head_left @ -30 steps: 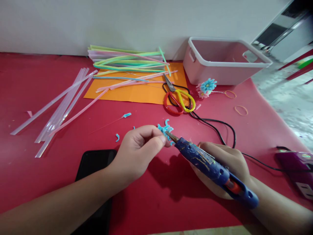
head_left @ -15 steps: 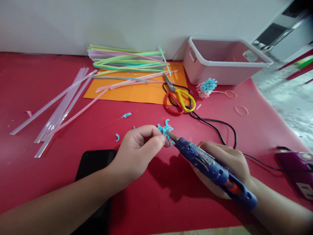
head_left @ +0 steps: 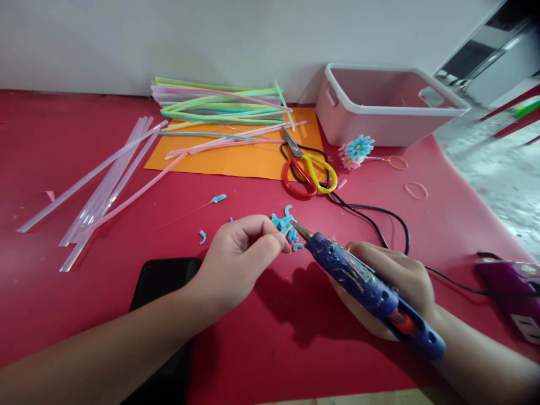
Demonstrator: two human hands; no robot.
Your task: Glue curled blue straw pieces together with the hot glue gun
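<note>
My left hand (head_left: 242, 261) is closed in a pinch, with a small light-blue pipe-cleaner piece (head_left: 283, 224) at its fingertips. More short blue bits lie just behind and below it, so the held part's outline is partly unclear. My right hand (head_left: 388, 281) is wrapped round a blue hot glue gun (head_left: 358, 275) with a stained body. Its metal nozzle points left, with the tip close beside the blue piece. To the left, a blue-tipped thin stem (head_left: 218, 198) and a curled blue bit (head_left: 202, 237) lie on the red tabletop (head_left: 248, 360).
Red-and-yellow-handled scissors (head_left: 310, 175) lie across orange paper (head_left: 169, 154) beside pipe cleaners (head_left: 219, 95). A pink basket (head_left: 379, 126) stands behind a fuzzy flower (head_left: 360, 146). A black cord (head_left: 379, 211) crosses the right side towards a purple power strip (head_left: 506, 287). A phone (head_left: 162, 281) lies under my left forearm.
The glue gun's nozzle has shifted slightly right, drawing a little away from the blue piece. My left hand has stayed in nearly the same place.
</note>
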